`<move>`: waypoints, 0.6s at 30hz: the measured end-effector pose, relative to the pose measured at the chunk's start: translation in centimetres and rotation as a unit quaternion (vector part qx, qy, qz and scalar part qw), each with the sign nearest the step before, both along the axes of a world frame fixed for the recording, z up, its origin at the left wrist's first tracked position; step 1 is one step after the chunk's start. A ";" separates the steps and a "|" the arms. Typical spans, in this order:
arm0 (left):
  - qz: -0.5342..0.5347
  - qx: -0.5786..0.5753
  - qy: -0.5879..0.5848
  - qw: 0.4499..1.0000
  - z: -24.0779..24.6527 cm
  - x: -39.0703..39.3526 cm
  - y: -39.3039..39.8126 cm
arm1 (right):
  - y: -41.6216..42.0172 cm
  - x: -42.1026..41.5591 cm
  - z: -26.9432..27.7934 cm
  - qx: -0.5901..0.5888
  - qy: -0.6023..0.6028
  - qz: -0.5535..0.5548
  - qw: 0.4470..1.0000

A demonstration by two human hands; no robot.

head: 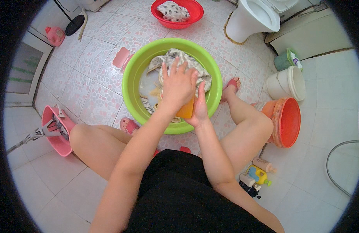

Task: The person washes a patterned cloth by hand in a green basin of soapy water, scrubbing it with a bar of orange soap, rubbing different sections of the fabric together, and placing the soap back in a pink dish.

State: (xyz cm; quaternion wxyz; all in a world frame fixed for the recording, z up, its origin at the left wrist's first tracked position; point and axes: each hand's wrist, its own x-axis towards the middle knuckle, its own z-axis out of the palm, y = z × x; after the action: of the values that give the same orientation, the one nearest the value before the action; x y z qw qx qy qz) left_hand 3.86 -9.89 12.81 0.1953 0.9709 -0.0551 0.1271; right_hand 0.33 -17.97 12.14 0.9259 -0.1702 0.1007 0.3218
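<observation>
A bright green plastic basin (pixel 129 96) stands on the floor between my knees. Inside it a patterned pale cloth (pixel 202 71) lies bunched in cloudy water, with a striped cloth (pixel 146 104) at the left. My right hand (pixel 200 106) grips an orange block (pixel 186 110), which looks like a bar of laundry soap, near the basin's front rim. Over the block and the cloth lies my left hand (pixel 178 84), its back up and fingers extended and slightly apart. Its palm and part of the block are hidden.
Beyond the basin are a red basin (pixel 156 18) with a patterned cloth and a toilet (pixel 240 26). A pink stool (pixel 121 57) is at the left. A pink bucket (pixel 58 145) holds a mop. Right: a white bucket (pixel 280 84), an orange bucket (pixel 287 123), several bottles (pixel 256 174).
</observation>
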 end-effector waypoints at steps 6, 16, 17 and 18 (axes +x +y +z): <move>0.100 0.073 -0.088 0.988 -2.8 2.6 5.9 | -0.5 -0.7 -0.1 -0.028 -0.023 0.041 0.998; 0.048 -0.622 0.247 0.742 0.4 -6.5 1.5 | 0.2 1.3 0.6 -0.256 -0.160 -0.117 0.946; 0.027 -0.610 0.250 0.751 0.3 -6.6 1.6 | 0.6 1.1 0.5 -0.287 -0.184 -0.117 0.933; 0.004 -0.599 0.253 0.760 0.1 -6.5 1.7 | 1.0 0.8 0.6 -0.318 -0.209 -0.117 0.917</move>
State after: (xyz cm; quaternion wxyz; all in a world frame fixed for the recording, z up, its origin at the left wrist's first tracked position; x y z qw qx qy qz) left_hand -2.66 -8.24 12.91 0.7434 0.6529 0.0880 -0.1151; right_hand 1.15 -17.01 12.72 0.8540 -0.5059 0.0211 0.1194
